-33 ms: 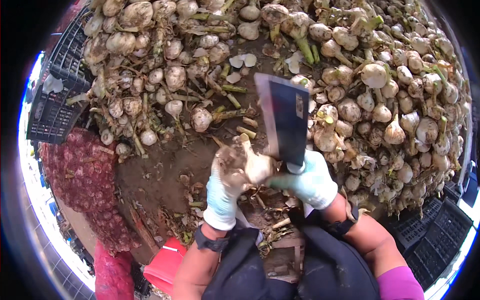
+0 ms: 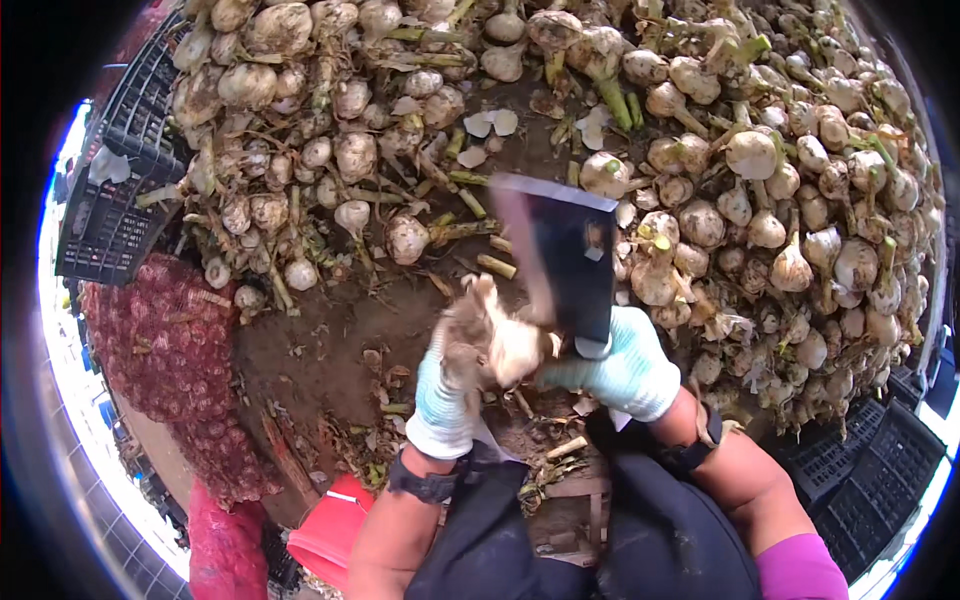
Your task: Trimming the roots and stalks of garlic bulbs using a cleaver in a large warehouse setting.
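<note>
My left hand (image 2: 450, 390), in a pale blue work glove with dirty fingers, is closed around a garlic bulb (image 2: 515, 350) with roots and a stem stub. Facing it, my right hand (image 2: 625, 370), in the same kind of glove, grips a cleaver (image 2: 575, 260) with a wide dark blade pointing away from me. The blade's left edge is smeared by motion, just right of the bulb; whether they touch I cannot tell. The cleaver's handle is mostly hidden in my fist. Beyond my hands lie cut stem pieces (image 2: 495, 265) and a loose garlic bulb (image 2: 407, 239).
Heaps of garlic bulbs (image 2: 700, 222) fill the far side and right. At left stand black plastic crates (image 2: 110, 235) and red mesh sacks (image 2: 160, 340) full of bulbs. A red plastic container (image 2: 330, 525) sits by my left forearm. More black crates (image 2: 870, 460) are at right.
The cleaver has dropped slightly toward me and its blade has tilted. The garlic bulb in my left hand has turned a little; both hands keep their grip.
</note>
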Tool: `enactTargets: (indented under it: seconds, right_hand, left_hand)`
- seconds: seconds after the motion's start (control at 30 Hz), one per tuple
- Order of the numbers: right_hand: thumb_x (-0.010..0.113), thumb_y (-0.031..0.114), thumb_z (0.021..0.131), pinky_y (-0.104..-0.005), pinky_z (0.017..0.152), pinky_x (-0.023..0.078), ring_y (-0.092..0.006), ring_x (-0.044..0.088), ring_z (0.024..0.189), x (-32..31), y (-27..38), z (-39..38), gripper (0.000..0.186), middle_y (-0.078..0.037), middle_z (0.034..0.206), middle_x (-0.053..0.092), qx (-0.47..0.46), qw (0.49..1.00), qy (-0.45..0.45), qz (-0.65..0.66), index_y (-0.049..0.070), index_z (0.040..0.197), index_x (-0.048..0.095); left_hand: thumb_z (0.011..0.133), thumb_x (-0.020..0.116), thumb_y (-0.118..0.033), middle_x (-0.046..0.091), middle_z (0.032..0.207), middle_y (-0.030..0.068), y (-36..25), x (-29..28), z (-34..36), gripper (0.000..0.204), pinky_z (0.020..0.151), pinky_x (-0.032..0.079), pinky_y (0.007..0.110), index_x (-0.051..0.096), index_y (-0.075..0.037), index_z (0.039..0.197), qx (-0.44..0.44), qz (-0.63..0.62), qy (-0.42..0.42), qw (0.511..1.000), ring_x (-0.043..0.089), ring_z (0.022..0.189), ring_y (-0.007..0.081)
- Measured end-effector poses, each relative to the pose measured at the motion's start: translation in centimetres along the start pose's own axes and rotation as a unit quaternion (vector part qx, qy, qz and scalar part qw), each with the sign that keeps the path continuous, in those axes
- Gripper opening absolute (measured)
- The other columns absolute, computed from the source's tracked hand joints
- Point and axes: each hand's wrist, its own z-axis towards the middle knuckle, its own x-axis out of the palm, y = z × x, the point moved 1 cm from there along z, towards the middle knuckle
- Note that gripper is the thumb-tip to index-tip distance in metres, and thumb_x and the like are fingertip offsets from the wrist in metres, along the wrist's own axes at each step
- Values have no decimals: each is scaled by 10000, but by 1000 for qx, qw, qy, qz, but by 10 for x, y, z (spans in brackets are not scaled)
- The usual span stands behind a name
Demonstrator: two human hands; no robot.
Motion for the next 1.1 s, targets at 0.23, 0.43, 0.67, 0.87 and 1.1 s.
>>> enactTargets:
  seconds: [0.23,0.43,0.67,0.87,1.1]
  right_hand:
    - [736,89,637,-353,685,511,-319,618,827,-6,-17,-3,349,-134,986,620,-170,951,-63,-251,61,959,604]
    - [698,131,671,-360,609,498,-311,610,694,-34,-79,-2,292,-140,761,611,-3,935,-77,-346,46,933,601]
    - [663,148,721,-366,590,502,-296,614,649,-18,-41,-13,184,-123,749,608,-110,958,-154,-216,73,878,603]
    - [649,40,592,-380,568,475,-326,581,673,-2,-15,-7,314,-118,763,578,-179,921,-44,-344,57,896,574]
    - [604,76,688,-406,551,478,-336,588,647,-28,-81,-7,141,-143,703,570,-16,927,-147,-344,71,825,570]
  left_hand:
    - [790,572,-45,622,858,85,-1,-7,-6,227,602,497,277,581,-13,1014,114,513,-51,850,608,692,155]
    - [832,530,-7,601,791,55,-18,-23,-8,134,535,457,235,607,-9,942,156,454,-97,872,550,608,83]
    - [817,591,-55,623,786,43,-18,15,12,143,548,457,237,611,-7,950,128,501,-53,854,547,598,100]
    - [729,643,-83,600,924,72,-1,0,3,245,815,447,328,571,-67,962,249,688,42,681,563,919,235]
    - [759,558,-19,644,802,99,-31,6,-2,146,599,495,297,644,5,876,145,535,-142,820,619,644,163]
